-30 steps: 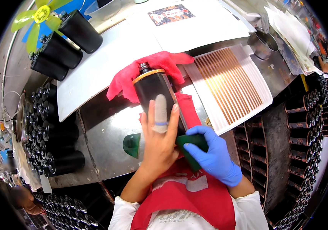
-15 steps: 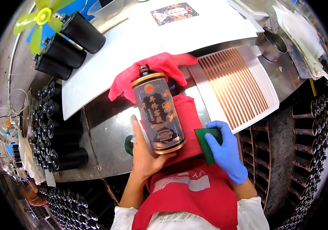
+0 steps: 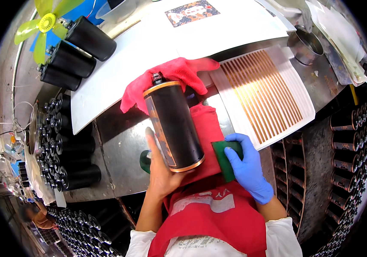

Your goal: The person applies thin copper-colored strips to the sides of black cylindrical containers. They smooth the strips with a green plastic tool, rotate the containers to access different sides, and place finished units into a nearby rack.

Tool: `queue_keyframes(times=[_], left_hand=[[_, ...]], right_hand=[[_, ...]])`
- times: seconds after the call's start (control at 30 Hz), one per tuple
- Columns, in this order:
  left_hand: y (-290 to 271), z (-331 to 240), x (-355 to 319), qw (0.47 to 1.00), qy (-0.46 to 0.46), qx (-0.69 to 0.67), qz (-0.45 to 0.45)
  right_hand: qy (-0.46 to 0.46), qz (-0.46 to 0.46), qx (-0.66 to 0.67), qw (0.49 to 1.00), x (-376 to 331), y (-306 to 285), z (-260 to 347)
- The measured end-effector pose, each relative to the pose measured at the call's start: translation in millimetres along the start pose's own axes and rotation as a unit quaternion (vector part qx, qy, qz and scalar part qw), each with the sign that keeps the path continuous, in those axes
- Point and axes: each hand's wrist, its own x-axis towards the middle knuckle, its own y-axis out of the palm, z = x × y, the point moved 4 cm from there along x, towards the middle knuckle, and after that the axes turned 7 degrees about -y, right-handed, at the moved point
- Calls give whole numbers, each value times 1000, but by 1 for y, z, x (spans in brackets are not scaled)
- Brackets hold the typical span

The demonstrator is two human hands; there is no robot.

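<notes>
A large black bottle point(image 3: 177, 128) with gold bands at shoulder and base leans over the work spot in front of me, its neck pointing away. My bare left hand point(image 3: 163, 177) is closed around its lower end. A printed panel shows along the bottle's left side; plain black faces up. In a blue glove, my right hand point(image 3: 250, 171) pinches a flat green scraper-like piece point(image 3: 222, 159), held apart from the bottle at its right. Beneath the bottle lies a red cloth point(image 3: 207, 122), and another red cloth point(image 3: 162, 70) is bunched behind its neck.
A white sheet with gold strips point(image 3: 265, 94) lies at the right, near a metal pot point(image 3: 305, 45). Three black bottles point(image 3: 91, 38) lie by a green fan point(image 3: 46, 23) at far left. More bottles point(image 3: 78, 176) crowd the left; decorated ones point(image 3: 344, 150) line the right.
The bottle has turned in my left hand: its printed panel has rolled to the left and plain black shows. My gloved right hand with the green piece has shifted slightly left.
</notes>
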Motion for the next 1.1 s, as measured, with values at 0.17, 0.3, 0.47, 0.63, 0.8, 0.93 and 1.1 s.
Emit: queue_keyframes(times=[0.17, 0.3, 0.47, 0.63, 0.8, 0.93, 1.1], left_hand=[[11, -49, 2, 914, 139, 381, -15], [7, -19, 2, 983, 93, 156, -11], [4, 3, -3, 991, -58, -116, -12], [8, -34, 0, 953, 131, 270, -49], [6, 8, -4, 996, 60, 65, -16], [3, 28, -6, 998, 19, -58, -1], [0, -18, -7, 979, 127, 116, -107]], right_hand=[[-94, 58, -6, 994, -4, 23, 44], [-20, 42, 46, 998, 2, 17, 12], [-1, 8, 16, 1000, 4, 6, -7], [-74, 40, 31, 996, 0, 15, 36], [-21, 47, 38, 998, 1, 20, 6], [-13, 37, 0, 999, 0, 13, -8], [-51, 17, 14, 998, 3, 11, 24]])
